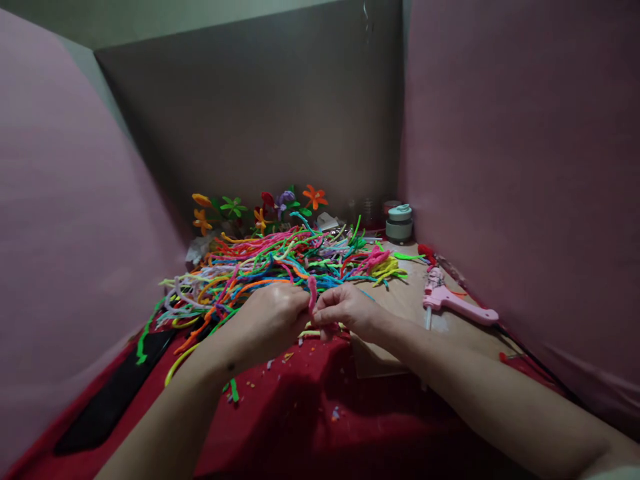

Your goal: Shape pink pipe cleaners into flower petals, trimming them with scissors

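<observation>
A short pink pipe cleaner [313, 293] stands up between my two hands, in front of the heap of pipe cleaners. My left hand [277, 317] is closed, its fingertips at the pink piece. From the other side, my right hand [345, 310] pinches the same piece low down with thumb and finger. Part of it is hidden by my fingers. Just beyond my hands lies a wide pile of pipe cleaners [270, 257] in many colours.
A pink glue gun [460, 305] rests on brown cardboard [415, 293] at the right. Pipe-cleaner flowers [315, 197] stand at the back, with a lidded jar [399, 225] beside them. A black flat strip [115, 393] lies left on red cloth [260, 427], which is strewn with scraps. Panels enclose three sides.
</observation>
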`<state>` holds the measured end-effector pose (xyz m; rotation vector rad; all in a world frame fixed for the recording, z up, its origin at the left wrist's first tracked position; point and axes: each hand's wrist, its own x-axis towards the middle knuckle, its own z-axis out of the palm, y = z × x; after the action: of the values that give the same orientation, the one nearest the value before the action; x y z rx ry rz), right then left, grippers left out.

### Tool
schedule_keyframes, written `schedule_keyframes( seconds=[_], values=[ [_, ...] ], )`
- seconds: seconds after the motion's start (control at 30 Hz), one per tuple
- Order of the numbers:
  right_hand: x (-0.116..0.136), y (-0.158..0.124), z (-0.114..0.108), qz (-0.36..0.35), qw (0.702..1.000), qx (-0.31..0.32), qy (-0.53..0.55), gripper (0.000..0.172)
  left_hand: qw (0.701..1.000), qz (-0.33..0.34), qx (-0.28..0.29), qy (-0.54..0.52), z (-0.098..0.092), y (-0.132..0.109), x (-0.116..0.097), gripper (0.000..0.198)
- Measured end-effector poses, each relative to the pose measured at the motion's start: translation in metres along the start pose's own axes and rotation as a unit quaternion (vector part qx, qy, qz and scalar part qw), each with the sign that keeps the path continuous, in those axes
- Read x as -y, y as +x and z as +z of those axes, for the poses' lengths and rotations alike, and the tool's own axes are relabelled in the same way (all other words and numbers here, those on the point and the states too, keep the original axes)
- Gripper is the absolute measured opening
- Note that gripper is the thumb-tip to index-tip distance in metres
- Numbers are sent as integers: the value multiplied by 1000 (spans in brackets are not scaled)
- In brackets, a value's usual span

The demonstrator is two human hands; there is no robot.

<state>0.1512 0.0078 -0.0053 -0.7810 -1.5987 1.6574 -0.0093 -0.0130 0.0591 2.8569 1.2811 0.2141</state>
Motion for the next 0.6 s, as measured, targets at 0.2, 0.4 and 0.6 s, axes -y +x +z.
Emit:
schedule_keyframes(
  seconds=[0.2, 0.4, 0.6],
  values=[
    [-1, -7, 4, -223, 910, -163, -309, 13, 824, -237, 49, -512, 11, 13, 15, 11],
    [0, -12, 0, -409, 736, -214, -495, 17, 648, -216, 99, -724, 28, 21, 13, 23],
    [22, -9, -2, -265, 919, -203, -211, 14, 791, -154, -205, -556, 14, 17, 5, 12]
  ],
)
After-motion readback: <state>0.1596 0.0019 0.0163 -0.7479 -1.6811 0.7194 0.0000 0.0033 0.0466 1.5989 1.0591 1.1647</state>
